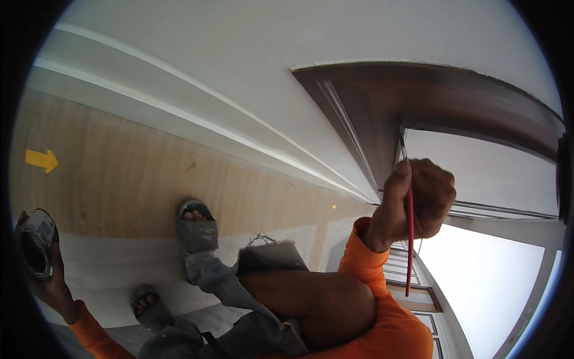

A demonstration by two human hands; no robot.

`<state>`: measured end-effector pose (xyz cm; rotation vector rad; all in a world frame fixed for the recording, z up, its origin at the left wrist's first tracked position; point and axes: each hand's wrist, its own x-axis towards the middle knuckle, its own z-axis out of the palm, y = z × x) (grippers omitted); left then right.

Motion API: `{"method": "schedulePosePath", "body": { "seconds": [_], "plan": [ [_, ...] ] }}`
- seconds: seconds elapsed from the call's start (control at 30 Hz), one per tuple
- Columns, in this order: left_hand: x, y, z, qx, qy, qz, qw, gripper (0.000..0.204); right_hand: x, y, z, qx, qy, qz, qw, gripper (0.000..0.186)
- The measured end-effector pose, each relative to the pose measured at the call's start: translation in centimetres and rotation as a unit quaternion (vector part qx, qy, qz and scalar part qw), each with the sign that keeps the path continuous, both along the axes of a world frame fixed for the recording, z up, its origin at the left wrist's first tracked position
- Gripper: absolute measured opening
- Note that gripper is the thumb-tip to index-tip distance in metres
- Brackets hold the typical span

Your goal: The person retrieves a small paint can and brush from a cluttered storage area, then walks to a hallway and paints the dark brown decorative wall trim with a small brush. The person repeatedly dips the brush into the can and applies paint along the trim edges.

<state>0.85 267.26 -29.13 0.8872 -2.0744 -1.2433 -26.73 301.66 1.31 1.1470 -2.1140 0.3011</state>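
"Grip, near right?"
"Right hand (426,197) is closed around slim red-handled tool (410,245)."
"Left side?"
"Left hand (52,290) curls round open container (44,226), dark inside; fingers partly hidden."
"Far?"
"Dark wooden frame (373,90); tool's tip touches or sits just beside it, can't tell."

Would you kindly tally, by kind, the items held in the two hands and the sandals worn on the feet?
Slim, straight red-handled tool, in the right hand: 1
Round open container with a dark inside, in the left hand: 1
Grey open-toed slide sandals: 2
Total: 4
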Motion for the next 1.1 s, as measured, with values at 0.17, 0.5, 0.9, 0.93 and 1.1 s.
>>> {"method": "schedulePosePath", "body": {
  "seconds": [0.17,0.5,0.9,0.93,1.1],
  "plan": [
    [0.2,1.7,2.9,-0.052,0.058,-0.032,0.996,0.075,1.0,-2.4,-3.8,-0.118,-0.310,0.191,0.924,0.031],
    [-7.3,8.2,7.9,0.003,0.137,-0.240,0.961,0.080,5.2,-7.9,-5.6,-0.013,-0.581,0.188,0.792,0.021],
    [-8.4,10.4,9.6,0.021,0.107,-0.307,0.945,0.077,5.5,-9.6,-8.7,0.125,-0.479,0.257,0.830,0.024],
    [-8.3,10.5,9.6,0.023,0.108,-0.309,0.945,0.077,5.6,-9.7,-8.7,0.131,-0.472,0.263,0.831,0.024],
    [-8.4,10.8,9.7,-0.001,0.100,-0.310,0.945,0.078,5.2,-9.5,-8.9,0.150,-0.463,0.283,0.826,0.024]
  ]
}}
